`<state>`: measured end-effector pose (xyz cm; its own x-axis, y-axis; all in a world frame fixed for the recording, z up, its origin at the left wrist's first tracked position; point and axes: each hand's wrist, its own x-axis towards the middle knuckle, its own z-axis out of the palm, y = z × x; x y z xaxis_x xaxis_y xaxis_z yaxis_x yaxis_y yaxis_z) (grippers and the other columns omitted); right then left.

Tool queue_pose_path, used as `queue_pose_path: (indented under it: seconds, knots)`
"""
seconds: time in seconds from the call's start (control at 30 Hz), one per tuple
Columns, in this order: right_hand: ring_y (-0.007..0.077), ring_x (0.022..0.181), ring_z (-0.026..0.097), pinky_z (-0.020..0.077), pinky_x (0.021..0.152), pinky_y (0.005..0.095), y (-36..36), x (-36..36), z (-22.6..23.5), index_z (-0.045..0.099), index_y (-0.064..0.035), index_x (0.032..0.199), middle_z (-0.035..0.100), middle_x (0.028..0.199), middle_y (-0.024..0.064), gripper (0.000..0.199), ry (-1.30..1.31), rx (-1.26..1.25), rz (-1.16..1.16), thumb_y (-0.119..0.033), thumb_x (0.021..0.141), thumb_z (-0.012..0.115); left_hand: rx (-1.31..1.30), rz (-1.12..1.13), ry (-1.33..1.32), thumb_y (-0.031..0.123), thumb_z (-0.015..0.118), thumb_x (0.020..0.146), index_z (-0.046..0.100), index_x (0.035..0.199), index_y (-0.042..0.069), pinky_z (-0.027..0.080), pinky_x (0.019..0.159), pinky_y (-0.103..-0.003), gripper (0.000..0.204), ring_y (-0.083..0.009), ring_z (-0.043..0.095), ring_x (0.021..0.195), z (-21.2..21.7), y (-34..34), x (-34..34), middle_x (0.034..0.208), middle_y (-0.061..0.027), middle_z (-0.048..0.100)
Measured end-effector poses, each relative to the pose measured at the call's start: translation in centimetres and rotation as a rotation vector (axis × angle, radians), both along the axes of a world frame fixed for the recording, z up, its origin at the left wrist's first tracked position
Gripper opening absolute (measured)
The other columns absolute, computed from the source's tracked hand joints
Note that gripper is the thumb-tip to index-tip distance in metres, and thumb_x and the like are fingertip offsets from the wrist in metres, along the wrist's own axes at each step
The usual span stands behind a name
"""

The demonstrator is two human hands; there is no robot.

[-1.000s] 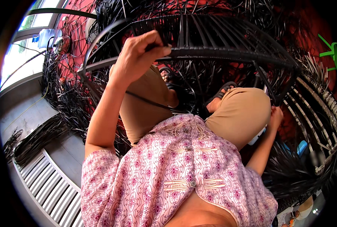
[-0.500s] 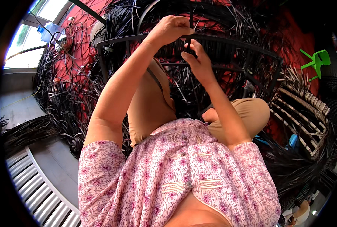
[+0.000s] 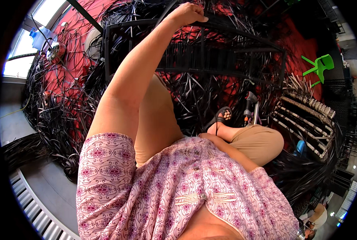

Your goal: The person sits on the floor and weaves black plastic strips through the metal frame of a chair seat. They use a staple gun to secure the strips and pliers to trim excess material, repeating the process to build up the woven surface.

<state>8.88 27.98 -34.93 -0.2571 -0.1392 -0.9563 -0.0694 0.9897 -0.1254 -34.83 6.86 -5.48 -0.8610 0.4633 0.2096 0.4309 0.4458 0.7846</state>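
Observation:
A black frame (image 3: 262, 40) with thin bars stands in front of my legs, with flat black strips woven across its middle. At its far bar is my left hand (image 3: 186, 14), arm stretched out, fingers closed in a pinch on a black strip (image 3: 206, 5). My right hand (image 3: 205, 137) is down by my lap, close to the hem of my patterned shirt; its fingers are mostly hidden. Loose black strips (image 3: 190, 100) lie in a tangle beneath and around the frame.
Beside my sandalled foot (image 3: 220, 130) lies a hand tool (image 3: 249, 105) with a grey head. A slatted brown-and-white woven piece (image 3: 302, 124) is at the right, with a green stool (image 3: 320, 68) beyond. Red flooring (image 3: 64, 86) shows through the strips.
My right hand has dropped from the strip at the frame back to my lap. My left hand has gone up and farther out. The hand tool and my foot have come into sight.

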Motion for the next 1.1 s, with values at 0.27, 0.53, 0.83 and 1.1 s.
queue_pose_path:
  seconds: [0.27,0.53,0.83,1.1]
  knots:
    - [0.0375,0.107,0.069,0.0561,0.088,0.0484,1.4,-3.1,1.9,0.073,-0.0046,0.106,0.072,0.114,0.02,0.029,-0.073,-0.011,0.155,-0.02,0.087,0.058,-0.026,0.012,0.107,0.04,0.08,0.079,0.074,0.085,0.006,0.047,0.068,-0.034,0.035,-0.0158,0.057,0.068,0.1,0.2,0.3,0.07,-0.004,0.063]
    - [0.0318,0.095,0.063,0.0495,0.082,0.0442,-0.5,-19.8,24.8,0.064,-0.0093,0.102,0.064,0.099,0.0099,0.014,1.72,-0.599,-0.37,-0.019,0.092,0.066,-0.024,0.047,0.035,0.039,0.082,0.076,0.076,0.084,0.006,0.046,0.066,-0.033,0.034,-0.0148,0.056,0.067,0.0,0.5,1.8,0.069,-0.0032,0.062]
    - [0.0239,0.106,0.06,0.0455,0.093,0.0395,-3.6,-29.2,29.7,0.069,-0.0137,0.105,0.063,0.107,0.0021,0.028,1.908,-0.689,-0.015,-0.016,0.079,0.078,-0.085,0.086,0.036,0.036,0.079,0.077,0.077,0.078,0.005,0.048,0.062,-0.033,0.031,-0.0138,0.059,0.064,0.5,0.7,4.8,0.067,-0.0054,0.066]
    - [0.0244,0.1,0.06,0.0474,0.089,0.039,-1.9,-29.9,28.5,0.071,-0.0136,0.109,0.062,0.106,0.0021,0.029,1.92,-0.77,0.115,-0.019,0.081,0.077,-0.249,0.24,-0.21,0.05,0.075,0.077,0.081,0.1,0.018,0.055,0.088,-0.039,0.039,-0.0279,0.072,0.101,0.3,1.6,5.3,0.103,-0.0102,0.076]
